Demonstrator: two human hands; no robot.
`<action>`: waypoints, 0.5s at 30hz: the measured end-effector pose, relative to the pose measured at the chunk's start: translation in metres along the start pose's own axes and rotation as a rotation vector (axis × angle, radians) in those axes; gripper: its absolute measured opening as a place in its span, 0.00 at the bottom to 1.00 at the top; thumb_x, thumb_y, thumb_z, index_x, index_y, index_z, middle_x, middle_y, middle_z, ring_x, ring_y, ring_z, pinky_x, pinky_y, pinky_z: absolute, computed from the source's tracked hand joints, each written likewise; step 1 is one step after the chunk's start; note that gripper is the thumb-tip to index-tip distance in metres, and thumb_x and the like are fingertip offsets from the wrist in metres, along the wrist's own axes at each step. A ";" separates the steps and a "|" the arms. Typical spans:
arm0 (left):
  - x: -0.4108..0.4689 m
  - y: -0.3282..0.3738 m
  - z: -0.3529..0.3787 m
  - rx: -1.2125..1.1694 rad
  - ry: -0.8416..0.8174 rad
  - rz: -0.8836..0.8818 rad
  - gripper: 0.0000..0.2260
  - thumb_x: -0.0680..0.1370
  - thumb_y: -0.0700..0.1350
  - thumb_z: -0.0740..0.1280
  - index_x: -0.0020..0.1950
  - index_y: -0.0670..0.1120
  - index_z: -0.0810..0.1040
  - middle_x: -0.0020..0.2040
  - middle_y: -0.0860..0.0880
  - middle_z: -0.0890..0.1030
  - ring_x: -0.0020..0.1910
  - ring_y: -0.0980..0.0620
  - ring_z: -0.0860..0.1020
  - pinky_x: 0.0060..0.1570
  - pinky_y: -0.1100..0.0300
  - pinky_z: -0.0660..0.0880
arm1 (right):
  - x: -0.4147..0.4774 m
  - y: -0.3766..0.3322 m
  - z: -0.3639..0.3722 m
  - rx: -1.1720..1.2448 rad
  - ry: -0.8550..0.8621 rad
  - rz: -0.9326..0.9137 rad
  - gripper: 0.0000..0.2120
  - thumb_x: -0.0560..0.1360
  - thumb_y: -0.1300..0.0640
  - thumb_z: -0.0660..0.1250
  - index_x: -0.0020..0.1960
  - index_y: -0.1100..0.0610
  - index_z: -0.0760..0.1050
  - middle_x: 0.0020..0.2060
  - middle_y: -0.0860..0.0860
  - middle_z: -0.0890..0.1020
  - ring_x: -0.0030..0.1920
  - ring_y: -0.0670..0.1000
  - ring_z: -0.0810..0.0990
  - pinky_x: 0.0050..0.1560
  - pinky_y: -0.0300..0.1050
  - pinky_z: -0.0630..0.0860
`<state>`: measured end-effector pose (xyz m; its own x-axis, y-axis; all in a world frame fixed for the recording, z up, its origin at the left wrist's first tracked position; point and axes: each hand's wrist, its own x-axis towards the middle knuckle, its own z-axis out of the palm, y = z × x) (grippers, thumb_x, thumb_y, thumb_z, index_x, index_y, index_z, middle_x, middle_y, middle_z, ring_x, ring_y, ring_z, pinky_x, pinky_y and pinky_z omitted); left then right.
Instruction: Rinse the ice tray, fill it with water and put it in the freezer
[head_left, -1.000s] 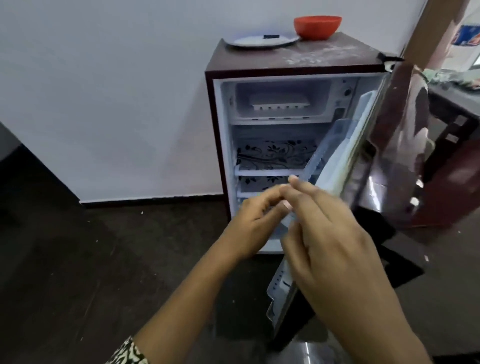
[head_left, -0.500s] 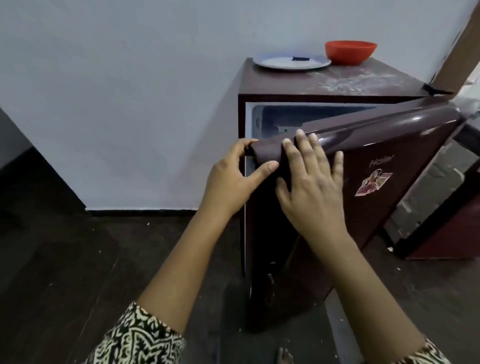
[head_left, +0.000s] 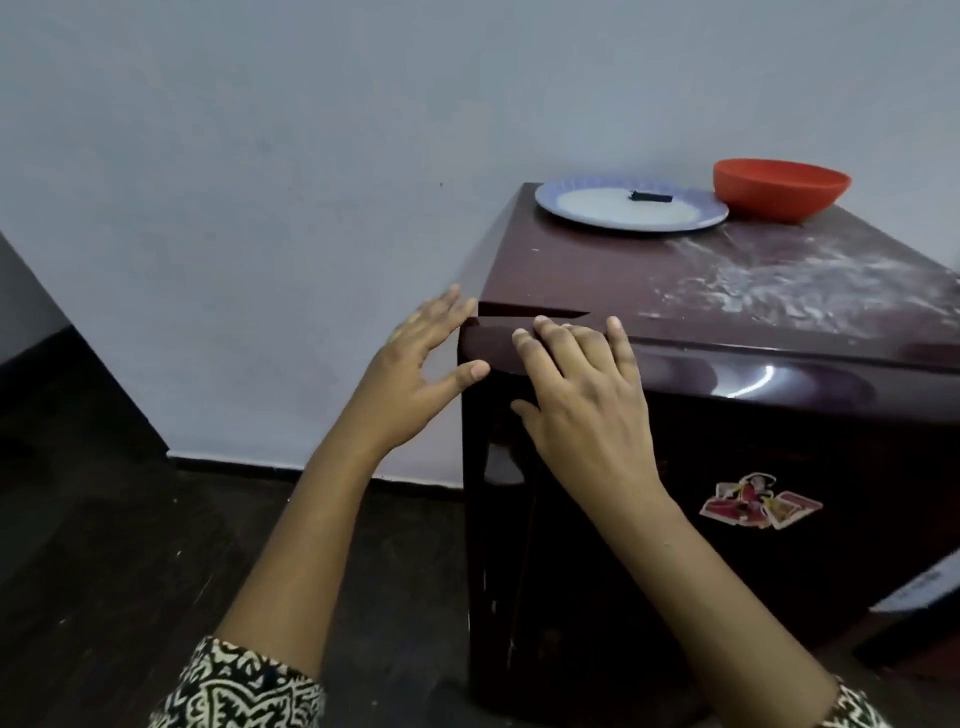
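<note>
Two hands at upper left corner of fridge (head_left: 675, 597), mid-frame; left hand (head_left: 415, 374) open, fingers spread beside corner, thumb tip against door (head_left: 805, 426), holding nothing; right hand (head_left: 582, 410) flat on door front, straight fingers over top edge, gripping nothing; door near shut, thin wedge gap at top left; ice tray out of sight; plate (head_left: 561, 208) and red bowl (head_left: 779, 195) on fridge top, upper right; sticker (head_left: 758, 501) on door, right.
</note>
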<state>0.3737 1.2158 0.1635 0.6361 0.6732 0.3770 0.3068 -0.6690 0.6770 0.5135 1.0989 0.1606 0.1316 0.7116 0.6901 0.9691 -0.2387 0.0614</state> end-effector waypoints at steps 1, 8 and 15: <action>0.008 -0.004 -0.001 -0.002 -0.035 0.023 0.28 0.76 0.56 0.65 0.75 0.60 0.62 0.76 0.64 0.58 0.75 0.66 0.54 0.69 0.70 0.54 | 0.005 0.005 0.001 0.022 -0.013 -0.011 0.32 0.60 0.53 0.79 0.61 0.57 0.75 0.58 0.53 0.79 0.58 0.56 0.76 0.70 0.58 0.60; 0.027 -0.018 -0.005 -0.056 -0.172 0.074 0.31 0.75 0.56 0.66 0.76 0.62 0.57 0.75 0.68 0.58 0.73 0.70 0.55 0.65 0.79 0.55 | 0.020 0.018 0.001 0.012 -0.063 -0.171 0.30 0.57 0.49 0.80 0.56 0.58 0.77 0.49 0.53 0.80 0.48 0.56 0.77 0.70 0.55 0.55; 0.071 -0.013 -0.044 0.141 -0.372 0.127 0.22 0.69 0.69 0.68 0.62 0.75 0.69 0.58 0.72 0.75 0.65 0.73 0.66 0.65 0.73 0.60 | 0.108 0.036 -0.022 0.105 -0.385 -0.372 0.21 0.73 0.35 0.58 0.44 0.51 0.78 0.35 0.46 0.80 0.40 0.51 0.80 0.54 0.50 0.73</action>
<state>0.3839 1.2863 0.2088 0.8797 0.4401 0.1801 0.2871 -0.7934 0.5368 0.5582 1.1527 0.2535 -0.1765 0.9307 0.3204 0.9778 0.1284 0.1656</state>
